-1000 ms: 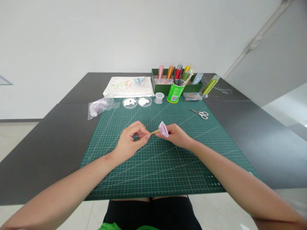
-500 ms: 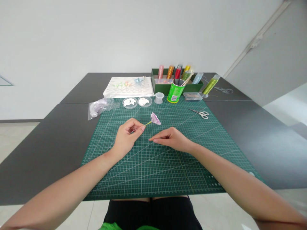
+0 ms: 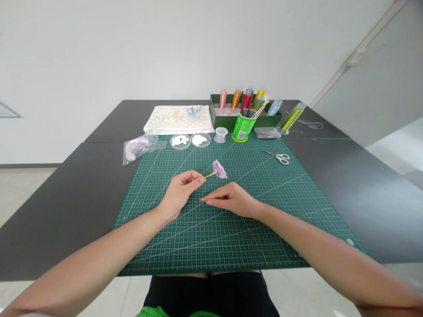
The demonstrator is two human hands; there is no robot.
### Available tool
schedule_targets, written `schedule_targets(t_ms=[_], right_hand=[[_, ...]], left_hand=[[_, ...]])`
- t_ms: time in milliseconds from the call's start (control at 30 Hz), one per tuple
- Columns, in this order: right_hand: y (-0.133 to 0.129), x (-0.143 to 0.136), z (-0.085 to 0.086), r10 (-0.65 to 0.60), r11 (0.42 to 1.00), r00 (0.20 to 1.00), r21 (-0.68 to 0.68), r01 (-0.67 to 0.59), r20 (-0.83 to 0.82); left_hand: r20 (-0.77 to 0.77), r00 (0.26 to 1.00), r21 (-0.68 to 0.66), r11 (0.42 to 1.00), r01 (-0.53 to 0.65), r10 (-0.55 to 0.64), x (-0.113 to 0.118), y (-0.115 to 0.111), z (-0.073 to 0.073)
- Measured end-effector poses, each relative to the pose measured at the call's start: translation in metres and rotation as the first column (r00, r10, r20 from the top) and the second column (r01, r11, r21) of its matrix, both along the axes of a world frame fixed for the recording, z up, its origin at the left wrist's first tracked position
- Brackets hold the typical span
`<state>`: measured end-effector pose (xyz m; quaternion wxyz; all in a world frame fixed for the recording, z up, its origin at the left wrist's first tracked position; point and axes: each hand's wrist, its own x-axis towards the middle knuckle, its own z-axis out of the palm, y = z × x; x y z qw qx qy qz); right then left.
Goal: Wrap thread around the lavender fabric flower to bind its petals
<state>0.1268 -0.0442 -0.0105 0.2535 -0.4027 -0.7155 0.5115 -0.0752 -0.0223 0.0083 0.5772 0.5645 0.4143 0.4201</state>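
Between the thumb and fingers of my left hand [image 3: 183, 190] is the thin green stem of a pale purple artificial flower [image 3: 220, 169]. The bloom points to the right and sits above the cutting mat, clear of both hands. My right hand [image 3: 235, 200] is just below and to the right of the flower, thumb and forefinger pinched together. Whether anything small is between those fingertips I cannot make out. Under both hands lies a green gridded cutting mat [image 3: 211, 246].
Scissors [image 3: 279, 156] lie on the mat's right side. Along the back stand two dishes of white pieces [image 3: 180, 141], a clear round container [image 3: 220, 135], a green can [image 3: 243, 127] of tools and a dark green box [image 3: 228, 122]. A plastic bag [image 3: 139, 147] lies left.
My left hand has moved slightly right and down with the flower, whose bloom has turned to show more of its petals. My right hand has shifted a little left and down.
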Motion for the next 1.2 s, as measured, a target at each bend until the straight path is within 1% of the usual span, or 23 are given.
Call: schedule_targets(t_ms=[67, 167, 233, 300, 433, 533, 633, 767, 867, 967, 1067, 1200], right_hand=[[0.002, 0.000, 0.000, -0.037, 0.999, 0.999, -0.033, 0.036, -0.001], [0.005, 0.001, 0.003, -0.147, 0.987, 0.989, -0.069, 0.146, -0.014], [0.007, 0.003, 0.006, -0.235, 0.969, 0.970, -0.095, 0.229, -0.055], [0.009, 0.005, 0.009, -0.313, 0.941, 0.945, -0.162, 0.296, -0.091], [0.011, 0.008, 0.014, -0.439, 0.865, 0.888, -0.330, 0.378, -0.134], [0.011, 0.007, 0.015, -0.512, 0.831, 0.834, -0.362, 0.422, -0.204], [0.011, 0.007, 0.016, -0.539, 0.816, 0.790, -0.414, 0.403, -0.294], [0.013, 0.011, 0.018, -0.547, 0.802, 0.720, -0.514, 0.304, -0.427], [0.014, 0.014, 0.020, -0.540, 0.805, 0.684, -0.539, 0.248, -0.491], [0.015, 0.017, 0.023, -0.544, 0.807, 0.654, -0.541, 0.237, -0.525], [0.014, 0.017, 0.026, -0.532, 0.820, 0.645, -0.524, 0.231, -0.549], [0.013, 0.019, 0.029, -0.481, 0.851, 0.674, -0.484, 0.205, -0.560]], left_hand=[[0.040, 0.999, -0.068, 0.997, 0.023, -0.020, 0.001, 0.000, 0.000], [0.110, 0.993, -0.161, 0.986, 0.048, -0.030, 0.000, 0.002, 0.000], [0.157, 0.987, -0.223, 0.973, 0.058, -0.023, 0.000, 0.003, 0.000], [0.194, 0.981, -0.277, 0.958, 0.069, -0.015, -0.001, 0.004, 0.001], [0.212, 0.977, -0.311, 0.945, 0.104, -0.038, -0.001, 0.006, 0.001], [0.195, 0.976, -0.307, 0.939, 0.153, -0.096, 0.000, 0.004, 0.001], [0.170, 0.974, -0.298, 0.935, 0.193, -0.147, 0.001, 0.003, 0.000], [0.166, 0.975, -0.296, 0.935, 0.193, -0.149, 0.001, 0.002, -0.001], [0.174, 0.974, -0.301, 0.934, 0.194, -0.146, 0.000, 0.003, -0.003], [0.188, 0.971, -0.318, 0.927, 0.200, -0.145, 0.000, 0.003, -0.003], [0.205, 0.971, -0.336, 0.923, 0.190, -0.125, 0.000, 0.003, -0.002], [0.232, 0.970, -0.345, 0.926, 0.154, -0.075, 0.000, 0.004, -0.004]])
